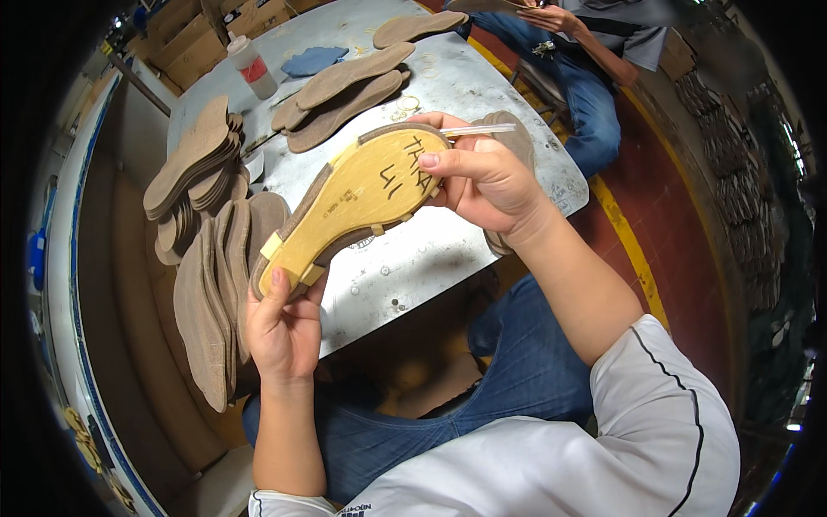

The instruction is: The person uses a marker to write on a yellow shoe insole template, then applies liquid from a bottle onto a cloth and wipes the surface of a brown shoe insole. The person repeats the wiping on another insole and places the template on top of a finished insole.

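Observation:
A yellow sole template [357, 185] with dark handwriting lies over a brown insole, whose edge [379, 131] shows around it. Small pale tabs stick out along the template's sides. My left hand [289, 332] grips the narrow heel end, thumb on top. At the wide toe end, my right hand [482, 181] pinches the template with its thumb on the face and fingers behind. A thin clear pen [482, 130] also sits in my right hand, pointing right; its other end is hidden behind the template.
Stacked brown insoles [211, 293] stand at the table's left edge, with another pile [194, 164] behind. More insoles [345, 95] lie farther back on the pale table [370, 293], near a bottle [251, 67] and a blue cloth [314, 61]. Another person [577, 77] sits at the far right.

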`<state>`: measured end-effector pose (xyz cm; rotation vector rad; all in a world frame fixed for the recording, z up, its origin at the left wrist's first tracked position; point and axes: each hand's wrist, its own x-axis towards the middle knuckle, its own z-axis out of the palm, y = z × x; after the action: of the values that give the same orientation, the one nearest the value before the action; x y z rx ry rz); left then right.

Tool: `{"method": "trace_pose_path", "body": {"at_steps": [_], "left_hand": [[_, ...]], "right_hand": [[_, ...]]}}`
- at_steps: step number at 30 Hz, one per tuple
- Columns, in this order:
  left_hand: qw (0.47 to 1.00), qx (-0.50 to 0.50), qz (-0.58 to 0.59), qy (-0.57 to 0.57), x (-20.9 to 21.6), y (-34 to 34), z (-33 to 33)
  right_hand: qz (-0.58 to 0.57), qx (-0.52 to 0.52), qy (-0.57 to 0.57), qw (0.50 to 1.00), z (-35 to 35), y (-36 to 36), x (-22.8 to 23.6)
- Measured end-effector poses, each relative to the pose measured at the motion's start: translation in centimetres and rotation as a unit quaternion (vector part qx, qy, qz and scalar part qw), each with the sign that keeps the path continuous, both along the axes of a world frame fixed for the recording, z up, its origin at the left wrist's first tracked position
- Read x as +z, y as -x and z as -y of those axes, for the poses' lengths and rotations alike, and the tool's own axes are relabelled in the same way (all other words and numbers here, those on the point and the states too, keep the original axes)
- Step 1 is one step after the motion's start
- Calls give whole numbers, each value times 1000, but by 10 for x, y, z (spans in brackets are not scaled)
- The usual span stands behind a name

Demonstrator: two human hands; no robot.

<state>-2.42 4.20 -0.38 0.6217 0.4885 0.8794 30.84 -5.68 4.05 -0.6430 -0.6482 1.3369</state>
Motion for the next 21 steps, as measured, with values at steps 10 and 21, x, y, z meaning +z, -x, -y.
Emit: {"method": "trace_pose_path", "body": {"at_steps": [10, 21], "left_hand": [[999, -40, 32, -8, -10, -3, -3], [998, -48, 27, -2, -8, -4, 1]], "right_hand": [[23, 9, -19, 1000, 4, -5, 4], [26, 9, -39, 999, 6, -5, 0]]}}
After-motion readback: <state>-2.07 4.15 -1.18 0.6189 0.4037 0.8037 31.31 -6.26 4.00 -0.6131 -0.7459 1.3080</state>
